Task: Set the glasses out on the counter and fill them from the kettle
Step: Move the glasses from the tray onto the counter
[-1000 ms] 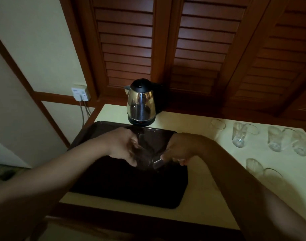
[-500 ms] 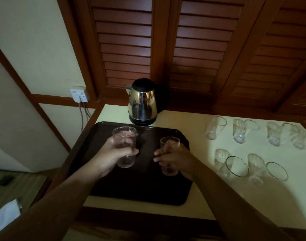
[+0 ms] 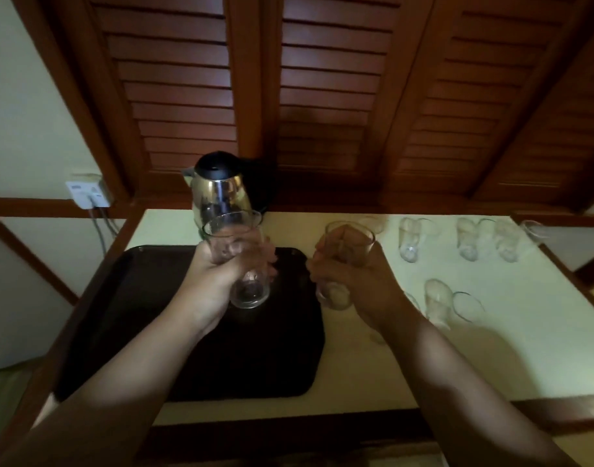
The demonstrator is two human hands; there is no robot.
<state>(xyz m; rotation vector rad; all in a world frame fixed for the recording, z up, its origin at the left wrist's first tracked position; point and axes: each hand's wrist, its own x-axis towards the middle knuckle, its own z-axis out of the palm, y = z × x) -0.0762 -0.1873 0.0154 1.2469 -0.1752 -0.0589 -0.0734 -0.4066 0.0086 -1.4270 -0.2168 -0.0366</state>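
Note:
My left hand grips a clear glass, held upright in the air above the dark tray. My right hand grips a second clear glass over the tray's right edge. Behind them a steel kettle with a black lid stands on the pale counter. Several empty glasses lie or stand on the counter to the right, one of them at the back and another nearer.
A wall socket with cables hangs at the left of the counter. Wooden louvred shutters rise behind the kettle. A wooden rim edges the counter's front.
Both hands have lifted their glasses off the tray and raised them; the right glass has shifted rightwards toward the counter. The camera view has tilted.

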